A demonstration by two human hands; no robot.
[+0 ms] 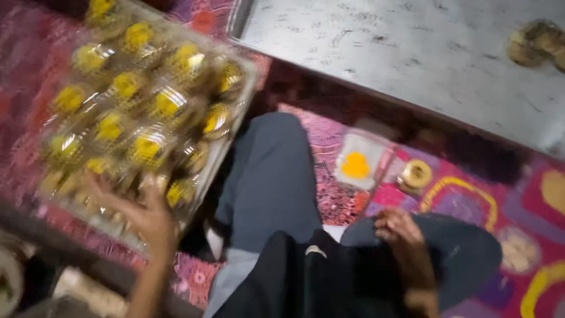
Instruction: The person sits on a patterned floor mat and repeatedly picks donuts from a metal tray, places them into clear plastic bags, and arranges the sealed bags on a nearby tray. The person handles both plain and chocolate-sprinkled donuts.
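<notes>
Bright pink and purple patterned rug (459, 194) on the floor, with a scratched metal sheet (424, 53) up top. Left hand (144, 215) is spread flat, fingers wide open, resting on the near edge of a tray of clear little packs with yellow centres (141, 106), not gripping anything. Right hand (403, 235) sits loosely curled on the knee, holding nothing. Just beyond its fingertips lie a flat pack with a yellow blob (358, 162) and a small gold ring-shaped piece (416, 174).

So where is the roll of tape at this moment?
In the head view the roll of tape lies on the patterned mat, right of centre, just right of the clear packet with a yellow piece and above the right hand resting on the knee.
</notes>
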